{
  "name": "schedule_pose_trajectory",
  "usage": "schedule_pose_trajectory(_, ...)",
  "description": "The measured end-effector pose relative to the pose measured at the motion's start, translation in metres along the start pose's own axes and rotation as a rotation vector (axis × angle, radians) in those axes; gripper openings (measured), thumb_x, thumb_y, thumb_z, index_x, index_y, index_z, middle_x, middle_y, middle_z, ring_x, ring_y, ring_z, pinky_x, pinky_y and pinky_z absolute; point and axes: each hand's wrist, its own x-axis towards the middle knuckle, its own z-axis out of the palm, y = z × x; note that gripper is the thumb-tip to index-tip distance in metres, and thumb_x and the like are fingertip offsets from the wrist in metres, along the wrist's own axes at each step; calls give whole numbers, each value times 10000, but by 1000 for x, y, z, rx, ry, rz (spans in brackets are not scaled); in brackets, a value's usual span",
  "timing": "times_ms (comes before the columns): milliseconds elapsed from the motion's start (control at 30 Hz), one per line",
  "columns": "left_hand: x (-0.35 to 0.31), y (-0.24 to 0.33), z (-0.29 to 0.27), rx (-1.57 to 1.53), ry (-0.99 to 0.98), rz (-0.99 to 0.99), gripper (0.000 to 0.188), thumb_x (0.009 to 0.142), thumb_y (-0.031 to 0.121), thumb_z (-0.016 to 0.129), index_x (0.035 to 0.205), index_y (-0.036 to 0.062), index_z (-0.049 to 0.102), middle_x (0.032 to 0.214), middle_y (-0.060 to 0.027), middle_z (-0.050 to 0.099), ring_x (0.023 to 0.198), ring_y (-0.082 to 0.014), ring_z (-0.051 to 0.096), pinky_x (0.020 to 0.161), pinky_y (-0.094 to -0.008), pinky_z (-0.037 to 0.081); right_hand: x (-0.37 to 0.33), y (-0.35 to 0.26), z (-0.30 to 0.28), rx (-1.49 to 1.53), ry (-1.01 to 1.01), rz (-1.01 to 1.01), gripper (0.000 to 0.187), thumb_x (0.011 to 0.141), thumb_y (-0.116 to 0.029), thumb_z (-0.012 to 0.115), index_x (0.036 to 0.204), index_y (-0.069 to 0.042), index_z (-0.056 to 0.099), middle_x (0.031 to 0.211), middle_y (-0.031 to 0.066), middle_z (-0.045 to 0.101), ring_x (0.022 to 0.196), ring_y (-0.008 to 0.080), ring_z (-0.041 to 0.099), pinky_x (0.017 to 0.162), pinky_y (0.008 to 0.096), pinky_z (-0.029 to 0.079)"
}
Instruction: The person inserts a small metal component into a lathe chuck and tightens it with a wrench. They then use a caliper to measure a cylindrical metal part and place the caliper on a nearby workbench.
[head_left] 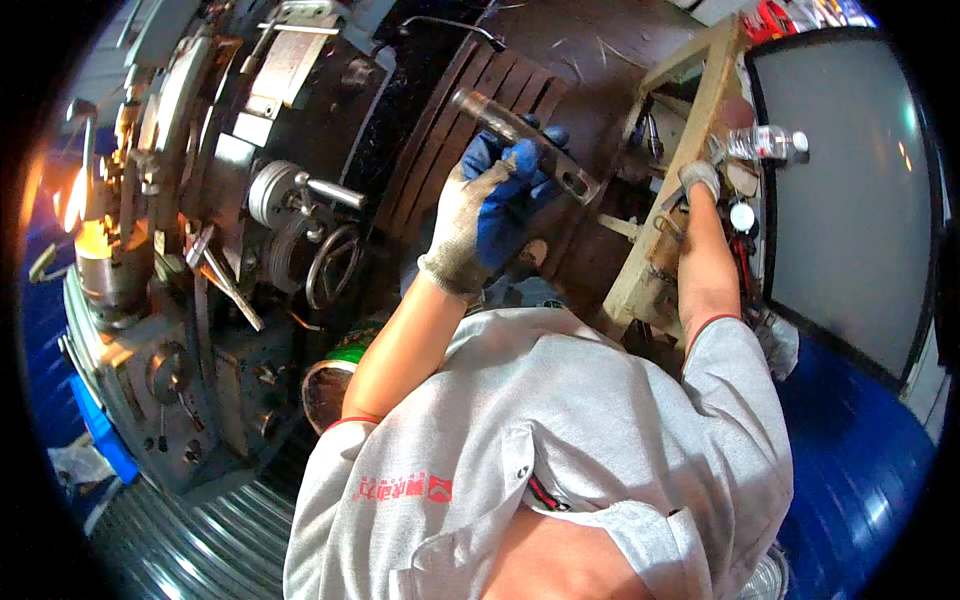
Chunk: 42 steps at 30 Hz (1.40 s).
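Note:
My left hand (488, 205), in a knit glove with blue coating, is raised in front of my body. Its fingers wrap round a steel tapered sleeve (502, 122), tilted, with a slot through its lower right end. To the right, my gloved right hand (700, 178) reaches down over the edge of a worn workbench (640, 262), among small tools and parts. Its fingers are mostly hidden, so I cannot make out whether it grips anything. A clear plastic bottle (760, 143) with a white cap lies just beyond it, and a round white dial (742, 217) is beside the wrist.
A lathe (235, 165) fills the left side, with a handwheel (333, 268), a chuck (112, 275) and a glowing lamp (76, 200). Slatted boards (440, 150) cover the floor ahead. A bucket (328, 392) stands near my left elbow. A dark-framed grey panel (845, 210) stands right.

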Motion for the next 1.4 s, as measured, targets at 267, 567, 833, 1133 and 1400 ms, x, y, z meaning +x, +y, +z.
schedule_pose_trajectory(267, -10, 70, -23, -99, 99, 201, 304, 981, 162, 559, 1267, 73, 507, 1275, -140, 590, 1094, -197, 601, 901, -316, 503, -30, -20, -5, 75, 100, 20, 421, 820, -317, 534, 1033, 7, 697, 1139, 265, 633, 1065, 405, 625, 930, 488, 486)
schedule_pose_trajectory(567, -20, 176, -35, -272, 15, 290, 344, 1011, 170, 494, 1345, 93, 454, 1331, -160, 549, 1152, -214, 581, 925, -326, 527, -217, -97, -91, 1005, 272, -571, 271, 967, -56, 493, 1233, -9, 527, 894, -4, 545, 709, 81, 515, 619, 238, 448)
schedule_pose_trajectory(833, -48, 234, -51, -352, 278, 439, 337, 1001, 193, 521, 1327, 116, 478, 1147, -88, 602, 1093, -193, 602, 897, -331, 552, -281, -259, -180, 860, 69, -1089, 291, 949, -211, 638, 1125, 15, 589, 902, -5, 584, 822, 88, 502, 743, 242, 428)
schedule_pose_trajectory(1133, -93, 269, -57, -473, 461, 753, 390, 947, 221, 620, 1296, 87, 509, 1130, -102, 640, 1013, -219, 656, 834, -352, 572, -341, -451, -214, 403, -268, -1677, 310, 860, -243, 719, 1001, 28, 665, 800, 73, 669, 709, 121, 594, 673, 276, 491)
schedule_pose_trajectory(1400, -124, 269, -66, -348, 601, 909, 433, 964, 240, 582, 1341, 64, 459, 1224, -118, 588, 1140, -258, 602, 910, -370, 571, -403, -500, -229, 436, -509, -2185, 410, 837, -273, 720, 1099, 36, 659, 921, 134, 692, 767, 183, 636, 695, 300, 504)
